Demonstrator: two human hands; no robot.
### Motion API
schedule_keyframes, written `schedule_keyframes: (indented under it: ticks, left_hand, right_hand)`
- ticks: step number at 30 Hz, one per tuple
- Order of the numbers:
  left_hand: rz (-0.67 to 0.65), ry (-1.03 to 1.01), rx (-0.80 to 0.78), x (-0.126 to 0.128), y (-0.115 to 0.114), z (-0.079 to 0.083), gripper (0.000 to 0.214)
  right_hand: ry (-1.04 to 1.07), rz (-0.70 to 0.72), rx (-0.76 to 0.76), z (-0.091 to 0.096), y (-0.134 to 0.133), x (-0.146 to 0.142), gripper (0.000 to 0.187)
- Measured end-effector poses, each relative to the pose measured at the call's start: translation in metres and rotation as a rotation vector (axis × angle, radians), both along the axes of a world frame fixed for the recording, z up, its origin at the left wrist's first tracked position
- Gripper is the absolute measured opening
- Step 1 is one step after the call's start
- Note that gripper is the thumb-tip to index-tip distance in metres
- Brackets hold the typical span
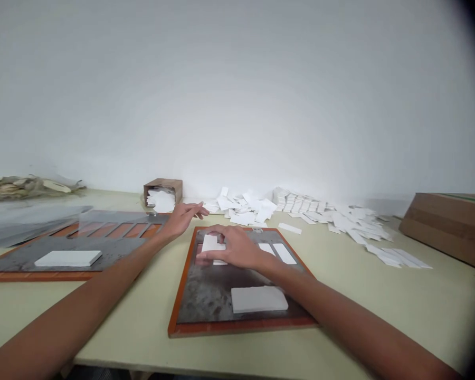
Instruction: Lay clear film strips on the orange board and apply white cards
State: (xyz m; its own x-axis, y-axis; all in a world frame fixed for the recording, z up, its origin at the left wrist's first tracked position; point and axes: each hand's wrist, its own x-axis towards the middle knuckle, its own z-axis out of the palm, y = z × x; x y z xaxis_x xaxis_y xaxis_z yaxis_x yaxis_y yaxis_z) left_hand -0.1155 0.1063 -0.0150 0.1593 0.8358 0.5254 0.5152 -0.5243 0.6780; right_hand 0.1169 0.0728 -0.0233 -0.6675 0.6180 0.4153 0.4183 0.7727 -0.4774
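My right hand (237,247) is over the far left part of the near board (206,301), a dark plate with an orange edge. Between its thumb and fingers is a white card (209,244), slightly blurred and partly hidden. Beside it on the same board, two white cards (284,253) lie in a row of slots. A white block (259,299), perhaps stacked cards, rests nearer to me. My left hand (184,217) hovers past the board's far left corner with fingers stretched out. Close by its fingertips begins a loose heap of white cards (243,207).
A second slotted board (119,245) with a white stack (69,258) lies left, partly under clear plastic sheeting (24,224). Behind stand a small open box (170,184) of cards and rows of stacked cards (296,200). A cardboard box (447,227) stands right.
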Motion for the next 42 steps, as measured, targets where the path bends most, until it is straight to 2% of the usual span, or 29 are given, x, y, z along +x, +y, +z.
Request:
schedule_keyframes:
  ticks: [3, 6, 8, 10, 11, 14, 16, 21, 28, 42]
  left_hand:
    - [0.049, -0.031, -0.013, -0.004, 0.003, -0.004, 0.071]
    - [-0.001, 0.020, -0.085, -0.004, -0.002, -0.001, 0.076]
    - [-0.119, 0.101, -0.178, -0.004, -0.008, 0.005, 0.069]
    - [-0.274, 0.204, -0.291, -0.008, -0.015, 0.014, 0.054]
    - [-0.363, 0.279, -0.345, -0.011, -0.017, 0.018, 0.053]
    - [-0.581, 0.519, -0.436, -0.019, -0.019, 0.023, 0.081]
    - [-0.630, 0.594, -0.433, -0.022, -0.017, 0.021, 0.091]
    - [-0.604, 0.619, -0.418, -0.020, -0.014, 0.015, 0.090]
    - [-0.557, 0.606, -0.404, -0.018, -0.013, 0.014, 0.084]
    - [-0.441, 0.655, -0.440, -0.016, -0.014, 0.014, 0.102]
  right_hand:
    - [-0.082, 0.015, 0.050, -0.005, -0.005, -0.017, 0.079]
    - [-0.038, -0.020, 0.022, -0.004, -0.007, -0.010, 0.080]
    - [0.035, -0.073, 0.009, 0.003, -0.006, 0.004, 0.074]
    - [0.081, -0.145, 0.041, 0.012, -0.002, 0.021, 0.065]
    - [0.098, -0.189, 0.066, 0.015, 0.003, 0.029, 0.060]
    - [0.149, -0.309, 0.102, 0.014, 0.019, 0.044, 0.045]
    - [0.163, -0.343, 0.084, 0.006, 0.029, 0.047, 0.037]
    - [0.123, -0.293, 0.076, -0.013, 0.037, 0.039, 0.032]
    - [-0.046, -0.100, 0.177, -0.009, 0.024, 0.035, 0.031]
    - [-0.164, 0.256, 0.258, -0.010, 0.019, 0.036, 0.036]
